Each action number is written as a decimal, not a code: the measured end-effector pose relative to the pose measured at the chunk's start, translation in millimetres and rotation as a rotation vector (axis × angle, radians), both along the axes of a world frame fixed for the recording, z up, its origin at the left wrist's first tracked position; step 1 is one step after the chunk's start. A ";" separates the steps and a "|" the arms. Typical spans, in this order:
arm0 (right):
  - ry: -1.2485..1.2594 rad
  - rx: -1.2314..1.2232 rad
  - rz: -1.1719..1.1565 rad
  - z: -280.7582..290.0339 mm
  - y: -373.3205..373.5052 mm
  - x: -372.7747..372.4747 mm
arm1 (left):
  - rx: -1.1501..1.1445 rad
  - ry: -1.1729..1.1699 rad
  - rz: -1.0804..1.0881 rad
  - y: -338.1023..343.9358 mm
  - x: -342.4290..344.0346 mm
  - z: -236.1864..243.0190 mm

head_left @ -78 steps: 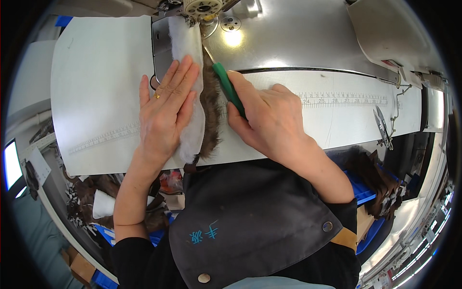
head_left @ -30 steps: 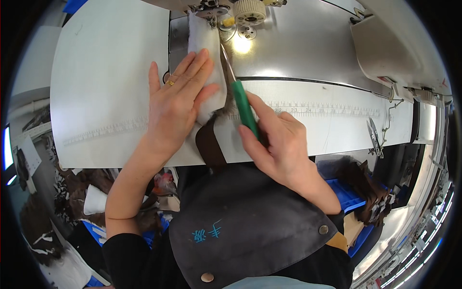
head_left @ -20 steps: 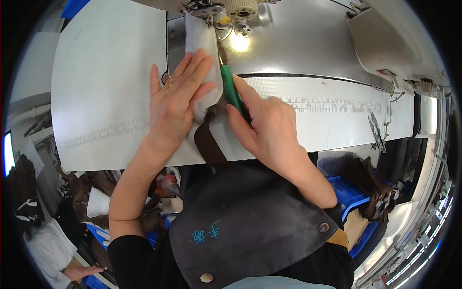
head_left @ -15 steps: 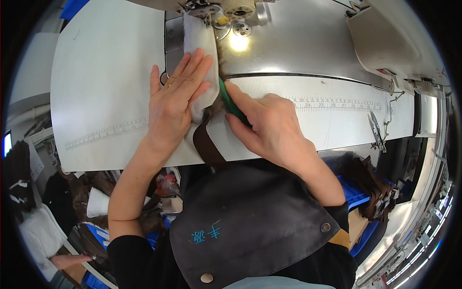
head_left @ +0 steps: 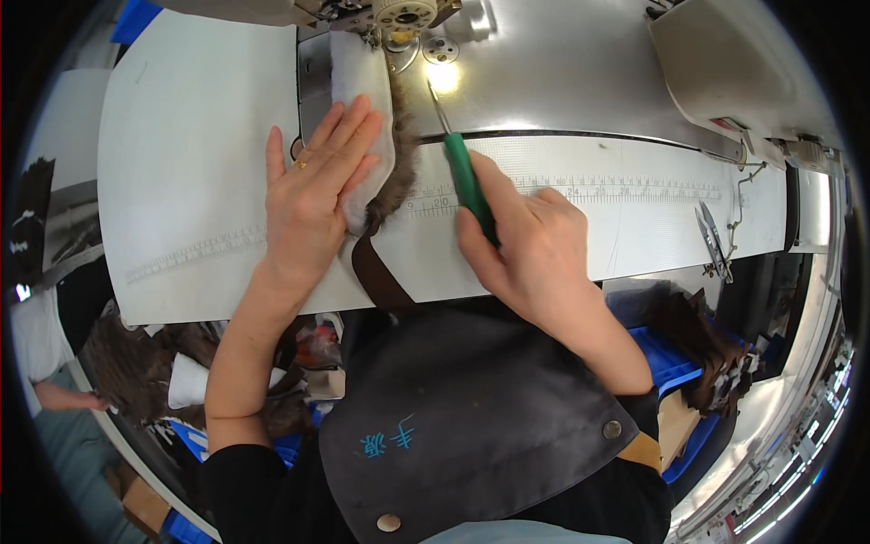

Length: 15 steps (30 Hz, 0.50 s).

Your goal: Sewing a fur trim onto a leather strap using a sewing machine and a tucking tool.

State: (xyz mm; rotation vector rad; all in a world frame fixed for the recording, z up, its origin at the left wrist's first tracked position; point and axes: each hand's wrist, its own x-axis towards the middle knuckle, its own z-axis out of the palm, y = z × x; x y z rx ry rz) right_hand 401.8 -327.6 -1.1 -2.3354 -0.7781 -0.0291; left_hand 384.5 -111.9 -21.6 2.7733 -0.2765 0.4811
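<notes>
A strip of white padding backed with brown fur (head_left: 362,77) lies under the needle area of the sewing machine (head_left: 372,18), its fur edge showing along the right side. My left hand (head_left: 317,181) rests flat on the strip, fingers stretched out, a ring on one finger. From the strip's near end a dark brown band (head_left: 379,279) runs toward the table's front edge. My right hand (head_left: 526,227) grips the green handle of an awl (head_left: 467,177), to the right of the fur. Its thin metal shaft points away from me over the machine bed, apart from the fur.
Printed rulers run along the white table (head_left: 181,136). Thread snips (head_left: 713,240) lie near its right edge. Blue bins (head_left: 666,358) with brown pieces stand below on the right. Dark fur pieces (head_left: 136,363) lie below left, near another person's hand (head_left: 72,399).
My right hand has drawn the awl away from the fur to the right, so its metal shaft now shows. The fur edge is more exposed. My left hand stays on the strip.
</notes>
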 end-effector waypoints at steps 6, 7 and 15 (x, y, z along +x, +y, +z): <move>-0.088 -0.029 -0.036 -11.0 28.4 7.1 | -0.037 0.025 -0.003 0.9 0.4 0.7; -0.094 -0.015 -0.032 -12.1 30.2 7.3 | -0.048 0.029 -0.006 1.7 0.2 0.4; -0.101 0.085 0.026 -14.3 24.0 8.3 | -0.107 0.072 0.009 -0.6 -1.3 2.1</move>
